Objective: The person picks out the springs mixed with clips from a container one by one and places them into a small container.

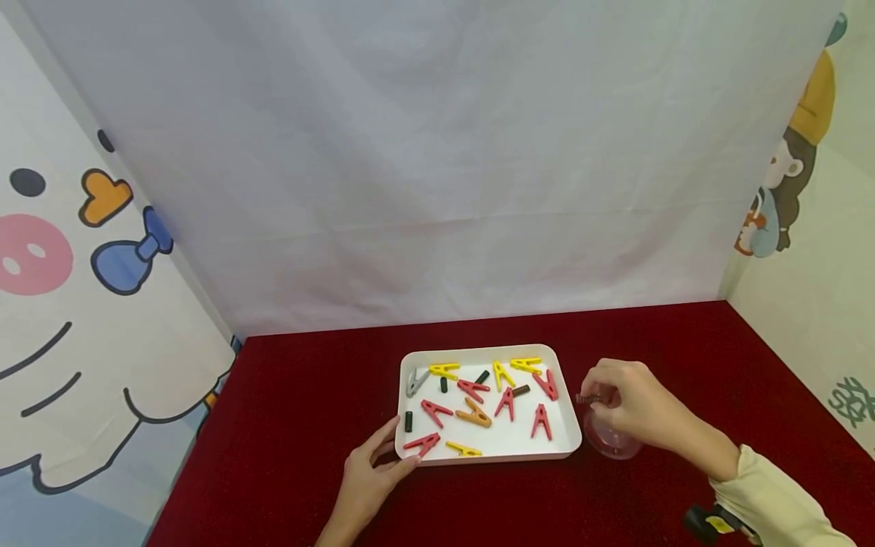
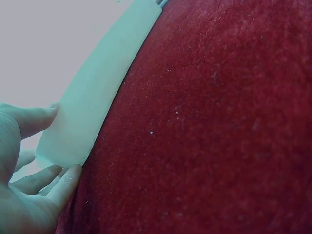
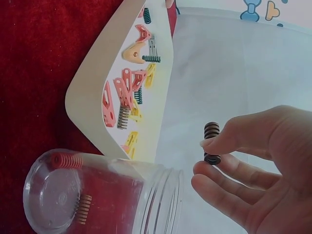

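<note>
My right hand (image 1: pixel 629 403) pinches a dark brown coil spring (image 3: pixel 211 130) between thumb and fingers. Just below it stands a clear plastic jar (image 3: pixel 122 195), its mouth uncovered. Inside the jar are a red spring (image 3: pixel 68 160) and a brown spring (image 3: pixel 84 209). At the near left corner of a white tray (image 2: pixel 92 92), my left hand (image 1: pixel 372 471) grips the rim and side wall with thumb and fingertips. Red, yellow, orange and grey plastic clips lie spread in the tray, among them an orange clip (image 1: pixel 473 412).
Several springs lie among the clips, including a black spring (image 1: pixel 409 422) and a brown spring (image 1: pixel 521 390). Dark red cloth (image 1: pixel 301 425) covers the table. A white curtain (image 1: pixel 437 167) hangs behind, with printed cartoon panels at both sides.
</note>
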`<state>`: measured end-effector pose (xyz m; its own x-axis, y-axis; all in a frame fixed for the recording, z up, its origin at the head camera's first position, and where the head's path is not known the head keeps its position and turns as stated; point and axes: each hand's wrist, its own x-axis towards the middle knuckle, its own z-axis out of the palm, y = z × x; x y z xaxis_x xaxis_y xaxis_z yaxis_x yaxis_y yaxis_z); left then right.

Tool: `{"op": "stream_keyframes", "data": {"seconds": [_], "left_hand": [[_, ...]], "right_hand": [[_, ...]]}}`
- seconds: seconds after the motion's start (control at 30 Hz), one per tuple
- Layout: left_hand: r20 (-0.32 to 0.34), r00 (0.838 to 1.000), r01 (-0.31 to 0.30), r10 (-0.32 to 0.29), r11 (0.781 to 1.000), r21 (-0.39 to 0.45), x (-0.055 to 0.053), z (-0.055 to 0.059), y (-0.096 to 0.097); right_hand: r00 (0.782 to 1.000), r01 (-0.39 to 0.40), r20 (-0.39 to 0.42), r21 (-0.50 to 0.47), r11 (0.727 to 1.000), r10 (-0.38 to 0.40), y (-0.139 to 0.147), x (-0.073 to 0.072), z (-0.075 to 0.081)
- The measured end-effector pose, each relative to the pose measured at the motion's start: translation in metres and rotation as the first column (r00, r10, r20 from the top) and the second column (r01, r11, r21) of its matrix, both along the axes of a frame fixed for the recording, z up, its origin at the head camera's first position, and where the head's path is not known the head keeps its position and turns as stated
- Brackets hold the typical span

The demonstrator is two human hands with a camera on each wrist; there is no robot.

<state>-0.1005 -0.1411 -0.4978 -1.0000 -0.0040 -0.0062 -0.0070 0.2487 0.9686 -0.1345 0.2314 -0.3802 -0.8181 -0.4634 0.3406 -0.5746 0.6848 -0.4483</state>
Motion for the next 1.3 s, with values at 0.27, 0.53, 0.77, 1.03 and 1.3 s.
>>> {"op": "stream_keyframes", "data": {"seconds": [0.27, 0.53, 0.77, 1.03, 1.3], "left_hand": [[0.002, 1.0, -0.009, 0.009, 1.0, -0.009, -0.001, 0.0, 0.0], [0.003, 1.0, -0.01, 0.01, 1.0, -0.011, 0.0, 0.0, 0.001], [-0.007, 1.0, -0.008, 0.008, 1.0, -0.01, -0.001, -0.001, 0.0], [0.009, 1.0, -0.012, 0.012, 1.0, -0.006, -0.002, -0.003, 0.0], [0.006, 1.0, -0.011, 0.011, 1.0, -0.003, -0.002, -0.004, 0.0]], "right_hand": [[1.0, -0.004, -0.019, -0.017, 1.0, 0.004, 0.006, -0.001, -0.001], [0.999, 0.014, -0.046, 0.001, 1.0, -0.014, 0.011, -0.002, -0.002], [0.998, 0.009, -0.06, -0.02, 1.0, -0.01, 0.018, -0.001, -0.004], [0.997, 0.028, -0.067, -0.019, 0.999, -0.029, 0.025, -0.001, -0.008], [0.997, 0.052, -0.049, -0.005, 0.999, -0.053, 0.029, 0.0, -0.007]]}}
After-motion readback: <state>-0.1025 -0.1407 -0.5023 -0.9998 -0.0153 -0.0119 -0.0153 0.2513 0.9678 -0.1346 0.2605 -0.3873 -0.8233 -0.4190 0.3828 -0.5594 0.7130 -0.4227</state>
